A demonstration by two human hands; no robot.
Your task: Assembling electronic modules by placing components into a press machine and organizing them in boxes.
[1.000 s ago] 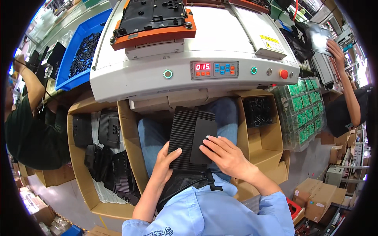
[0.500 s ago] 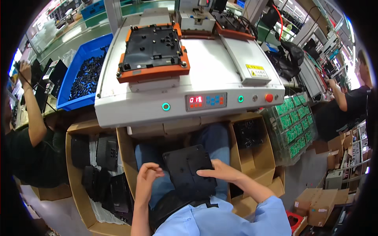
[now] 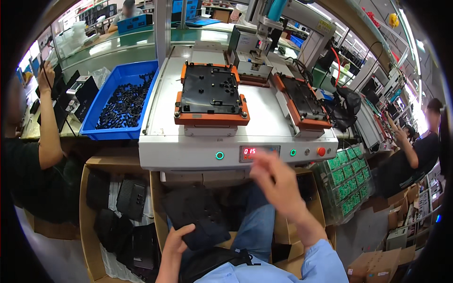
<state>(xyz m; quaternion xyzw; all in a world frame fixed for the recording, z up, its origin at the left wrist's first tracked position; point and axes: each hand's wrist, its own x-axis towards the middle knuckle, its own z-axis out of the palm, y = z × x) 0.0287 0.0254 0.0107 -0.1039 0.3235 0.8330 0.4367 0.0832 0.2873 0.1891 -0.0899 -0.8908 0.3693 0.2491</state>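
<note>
My left hand (image 3: 176,240) grips a black plastic panel (image 3: 196,214) by its near left edge, thumb on top, and holds it tilted over my lap. My right hand (image 3: 279,181) is raised in front of the machine's control panel (image 3: 259,153). Its fingers are loosely bent and apart, blurred at the tips, with nothing seen in them. Behind it stands the white bench machine (image 3: 264,125). An orange-edged fixture (image 3: 212,120) on the left bears a black panel (image 3: 210,89). A second orange-edged fixture (image 3: 309,123) on the right also bears a black part.
A blue bin (image 3: 87,132) of small black parts stands left of the machine. Cardboard boxes flank my legs; the left box (image 3: 84,203) holds several black panels. Green circuit boards (image 3: 349,181) stand in a clear rack at the right. Co-workers (image 3: 49,113) sit on both sides.
My right hand has let go of the black panel and moved up toward the machine. My left hand now holds the panel, farther left. The right fixture has slid forward. The view has tilted up.
</note>
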